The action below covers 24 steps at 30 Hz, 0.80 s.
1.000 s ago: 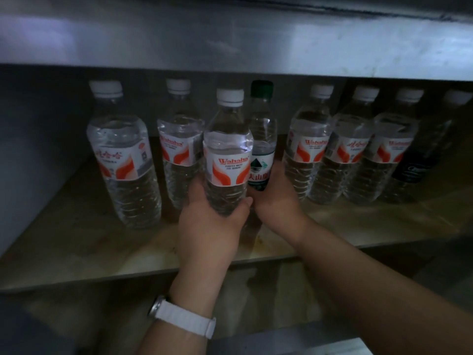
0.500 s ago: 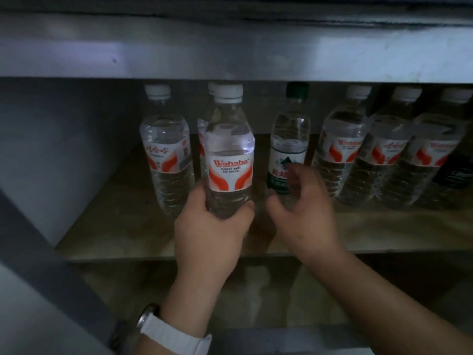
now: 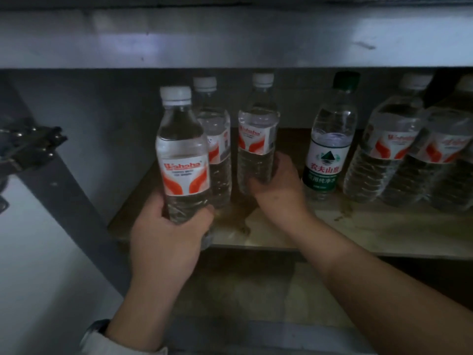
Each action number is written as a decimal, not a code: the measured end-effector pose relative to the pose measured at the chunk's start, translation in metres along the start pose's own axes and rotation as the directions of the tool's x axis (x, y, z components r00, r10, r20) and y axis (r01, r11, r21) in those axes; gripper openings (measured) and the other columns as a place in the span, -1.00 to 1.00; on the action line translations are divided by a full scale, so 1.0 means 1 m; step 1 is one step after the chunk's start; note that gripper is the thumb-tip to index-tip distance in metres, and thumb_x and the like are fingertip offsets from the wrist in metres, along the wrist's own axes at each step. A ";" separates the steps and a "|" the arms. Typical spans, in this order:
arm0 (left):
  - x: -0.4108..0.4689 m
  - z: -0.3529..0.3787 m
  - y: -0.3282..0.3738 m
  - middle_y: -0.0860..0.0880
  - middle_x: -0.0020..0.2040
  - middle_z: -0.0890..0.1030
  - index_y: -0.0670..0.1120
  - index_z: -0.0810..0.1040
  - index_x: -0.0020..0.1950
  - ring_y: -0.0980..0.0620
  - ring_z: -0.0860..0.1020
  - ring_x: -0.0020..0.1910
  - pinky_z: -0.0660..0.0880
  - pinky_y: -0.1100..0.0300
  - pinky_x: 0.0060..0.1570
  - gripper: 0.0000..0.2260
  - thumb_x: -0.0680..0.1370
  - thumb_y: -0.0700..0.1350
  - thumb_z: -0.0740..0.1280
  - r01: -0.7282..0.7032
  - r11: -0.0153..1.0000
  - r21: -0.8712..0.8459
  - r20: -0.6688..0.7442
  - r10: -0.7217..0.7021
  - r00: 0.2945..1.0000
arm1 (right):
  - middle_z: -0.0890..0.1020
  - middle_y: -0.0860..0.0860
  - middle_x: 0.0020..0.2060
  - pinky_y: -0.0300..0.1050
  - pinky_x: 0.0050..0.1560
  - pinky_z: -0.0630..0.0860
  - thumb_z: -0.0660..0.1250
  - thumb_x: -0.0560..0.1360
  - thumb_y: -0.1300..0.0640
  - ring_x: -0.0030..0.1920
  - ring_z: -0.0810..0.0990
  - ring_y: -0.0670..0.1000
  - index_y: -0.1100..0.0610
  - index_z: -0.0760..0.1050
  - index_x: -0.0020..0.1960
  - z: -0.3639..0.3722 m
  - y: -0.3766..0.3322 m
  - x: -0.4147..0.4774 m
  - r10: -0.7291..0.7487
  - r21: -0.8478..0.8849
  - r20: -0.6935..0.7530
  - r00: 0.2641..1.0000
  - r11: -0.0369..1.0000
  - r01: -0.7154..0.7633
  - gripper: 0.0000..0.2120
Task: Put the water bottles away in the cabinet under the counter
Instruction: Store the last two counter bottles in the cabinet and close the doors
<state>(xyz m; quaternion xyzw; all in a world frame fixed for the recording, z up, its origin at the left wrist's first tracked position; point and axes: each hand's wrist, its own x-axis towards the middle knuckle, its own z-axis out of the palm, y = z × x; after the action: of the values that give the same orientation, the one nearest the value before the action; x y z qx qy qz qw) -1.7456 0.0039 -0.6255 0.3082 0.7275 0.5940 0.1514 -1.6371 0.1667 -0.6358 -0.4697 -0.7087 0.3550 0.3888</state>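
Note:
My left hand (image 3: 166, 242) grips the base of a red-label water bottle (image 3: 183, 155) with a white cap, held upright at the front left of the cabinet shelf (image 3: 358, 234). My right hand (image 3: 279, 190) is wrapped around the lower part of a second red-label bottle (image 3: 257, 139) standing on the shelf. Another red-label bottle (image 3: 217, 149) stands behind and between them. A green-cap, green-label bottle (image 3: 329, 147) stands just right of my right hand. Two more red-label bottles (image 3: 389, 149) lean together at the far right.
The steel counter edge (image 3: 230, 37) overhangs the shelf. An open cabinet door with a dark hinge (image 3: 33, 147) stands at the left. A lower shelf level (image 3: 243, 285) lies under my arms.
My right hand moved left from near the green-label bottle and closed on a red-label bottle. My left hand kept hold of its bottle. The view shifted left.

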 end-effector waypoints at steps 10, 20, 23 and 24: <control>0.032 -0.012 -0.015 0.17 -0.06 0.66 0.13 0.59 0.11 0.21 0.60 -0.07 0.51 0.17 -0.11 -0.70 0.41 0.03 0.52 -0.011 0.999 -0.038 -0.094 0.008 0.996 | 0.59 -0.07 0.07 0.01 -0.03 0.63 0.43 0.09 -0.28 0.04 0.62 -0.04 -0.05 0.42 0.24 0.026 -0.001 0.028 0.048 -0.089 -0.107 0.993 0.994 -0.058 -0.23; 0.079 -0.005 -0.018 0.28 0.01 0.60 0.18 0.52 0.26 0.38 0.51 0.00 0.44 0.19 0.07 -0.62 0.48 -0.04 0.49 -0.073 0.997 -0.034 0.042 0.074 0.996 | 0.63 -0.11 -0.05 -0.13 -0.15 0.65 0.42 0.24 -0.25 -0.07 0.64 -0.15 -0.05 0.52 0.09 0.020 0.018 0.023 -0.054 -0.122 -0.163 0.985 0.992 0.034 -0.51; 0.088 -0.001 -0.019 0.25 0.04 0.59 0.15 0.50 0.32 0.31 0.51 0.02 0.43 0.16 0.10 -0.59 0.50 -0.04 0.47 -0.068 0.997 -0.033 0.068 0.070 0.995 | 0.59 -0.05 0.05 -0.05 -0.02 0.63 0.48 0.24 -0.22 0.01 0.62 -0.11 -0.02 0.45 0.19 0.013 0.022 0.013 -0.051 -0.078 -0.215 0.975 0.996 0.035 -0.40; 0.090 0.000 -0.020 0.24 0.05 0.59 0.14 0.50 0.32 0.29 0.52 0.03 0.43 0.18 0.09 -0.60 0.50 -0.04 0.46 -0.067 0.997 -0.036 0.080 0.069 0.994 | 0.58 -0.04 0.08 -0.06 0.01 0.61 0.52 0.26 -0.17 0.04 0.61 -0.10 -0.01 0.43 0.22 0.011 0.025 0.010 -0.055 -0.053 -0.220 0.974 0.998 0.044 -0.39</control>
<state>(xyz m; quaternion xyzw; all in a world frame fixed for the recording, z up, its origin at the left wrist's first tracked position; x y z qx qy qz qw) -1.8196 0.0586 -0.6313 0.3542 0.6999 0.5976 0.1657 -1.6402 0.1824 -0.6602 -0.4978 -0.6808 0.2736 0.4626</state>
